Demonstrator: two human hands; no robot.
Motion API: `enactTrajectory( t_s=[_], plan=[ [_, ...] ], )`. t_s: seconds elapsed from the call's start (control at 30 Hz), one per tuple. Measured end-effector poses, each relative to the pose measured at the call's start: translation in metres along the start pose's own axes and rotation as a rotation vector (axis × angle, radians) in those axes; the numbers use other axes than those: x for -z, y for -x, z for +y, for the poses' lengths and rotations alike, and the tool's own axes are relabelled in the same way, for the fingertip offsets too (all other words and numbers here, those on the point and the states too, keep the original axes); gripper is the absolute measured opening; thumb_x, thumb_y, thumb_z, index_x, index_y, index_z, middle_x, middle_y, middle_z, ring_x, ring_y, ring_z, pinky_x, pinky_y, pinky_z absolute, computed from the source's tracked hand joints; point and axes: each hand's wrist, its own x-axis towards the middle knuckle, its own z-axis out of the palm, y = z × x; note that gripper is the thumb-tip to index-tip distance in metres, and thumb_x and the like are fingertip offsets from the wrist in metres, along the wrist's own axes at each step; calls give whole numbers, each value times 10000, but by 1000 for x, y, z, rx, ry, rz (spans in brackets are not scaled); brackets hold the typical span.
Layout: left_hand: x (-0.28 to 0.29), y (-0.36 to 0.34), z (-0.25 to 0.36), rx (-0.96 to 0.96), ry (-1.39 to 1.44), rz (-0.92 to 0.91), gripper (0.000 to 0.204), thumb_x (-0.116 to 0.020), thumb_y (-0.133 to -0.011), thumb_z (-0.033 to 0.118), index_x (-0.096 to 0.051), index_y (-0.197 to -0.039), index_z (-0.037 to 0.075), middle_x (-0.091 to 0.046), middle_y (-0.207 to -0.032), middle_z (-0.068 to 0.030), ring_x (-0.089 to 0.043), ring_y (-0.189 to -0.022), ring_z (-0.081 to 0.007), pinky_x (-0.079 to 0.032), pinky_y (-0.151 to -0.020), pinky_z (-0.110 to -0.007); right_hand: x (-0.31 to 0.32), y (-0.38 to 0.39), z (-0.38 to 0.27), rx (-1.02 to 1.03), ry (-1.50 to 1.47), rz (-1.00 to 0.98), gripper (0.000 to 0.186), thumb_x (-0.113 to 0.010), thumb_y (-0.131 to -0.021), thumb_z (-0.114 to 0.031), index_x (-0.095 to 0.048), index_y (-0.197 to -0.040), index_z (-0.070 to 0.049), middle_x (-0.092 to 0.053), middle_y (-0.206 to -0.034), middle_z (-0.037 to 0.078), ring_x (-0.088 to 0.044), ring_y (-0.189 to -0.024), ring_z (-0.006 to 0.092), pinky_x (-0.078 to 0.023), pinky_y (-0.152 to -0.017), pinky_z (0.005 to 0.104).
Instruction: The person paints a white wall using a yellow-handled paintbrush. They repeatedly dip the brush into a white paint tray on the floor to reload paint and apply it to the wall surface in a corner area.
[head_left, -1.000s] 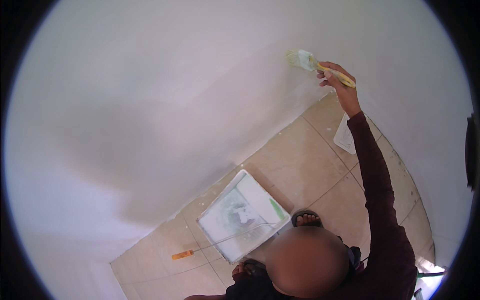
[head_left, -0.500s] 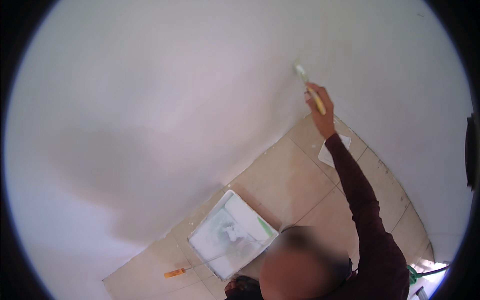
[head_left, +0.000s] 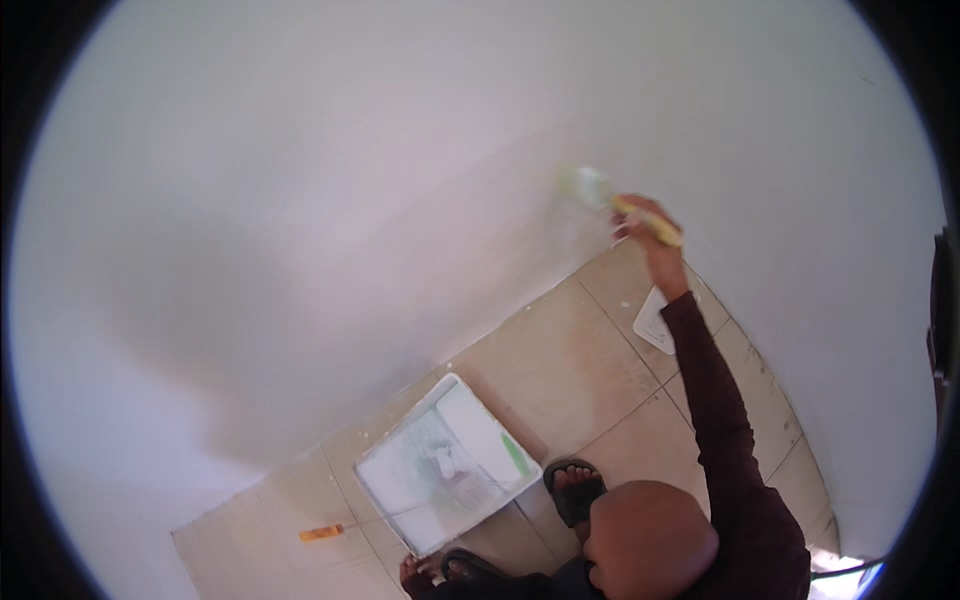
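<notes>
— Since half a second ago the right hand (head_left: 652, 238) has dropped a little, and the paintbrush (head_left: 612, 203) has come down the wall (head_left: 400, 200) with it.

— How do the fingers sit?

— They are curled tight round the yellow handle. The bristles point up and to the left and press on the wall, blurred by the stroke. The dark sleeve (head_left: 715, 400) runs back from the wrist toward the lower edge.

— And the other hand?

— The left hand (head_left: 415, 575) is low, just beside the near corner of the paint tray (head_left: 450, 465). Whether its fingers are spread or curled, the view does not show.

— What lies about?

— The tray sits on the tiled floor (head_left: 560, 360) near the foot of the wall, smeared white with a green streak. An orange-handled tool (head_left: 322, 533) lies to its left, a black sandal (head_left: 572, 490) to its right and a white sheet (head_left: 655, 322) under the raised arm.

— How far along is the painting?

— The wall looks evenly pale nearly everywhere, so most seems covered; the brush appears to be touching up one patch. Wet paint cannot be told from dry.
</notes>
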Motion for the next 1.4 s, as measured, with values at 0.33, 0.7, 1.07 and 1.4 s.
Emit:
enactTrajectory(
  t_s=[0.33,0.7,1.07,1.4],
  plan=[
    [-29,-3,22,-202,-125,-128,358,-538,-954,241,-552,-1271,76,-647,-1088,-78,-659,-873,-196,-568,-628,-353,-40,21,17,202,349,193,296,-565,-963,-134,-575,-1240,-29,-596,-1081,86,-588,-982,154,-507,-821,290],
    [-40,5,37,-319,-107,-261,358,-575,-941,179,-555,-1281,67,-653,-1103,-71,-654,-902,-186,-580,-676,-356,-169,152,-41,37,41,-610,306,-587,-898,-23,-592,-1204,-32,-590,-1056,110,-576,-982,218,-465,-851,306],
    [-32,-32,48,-211,-143,-409,466,-605,-921,79,-478,-1369,56,-636,-1151,-81,-638,-910,-168,-572,-710,-343,-89,238,-44,-820,-321,-189,304,-518,-974,-239,-558,-1167,-8,-642,-900,139,-644,-792,212,-549,-719,377],
    [-25,-45,39,-349,-80,-595,537,-613,-909,69,-417,-1409,58,-624,-1144,-81,-647,-912,-199,-576,-711,-357,-57,228,-36,-803,-221,-42,304,-519,-964,-296,-560,-1127,-42,-634,-861,114,-634,-773,200,-537,-668,369]
  ],
)
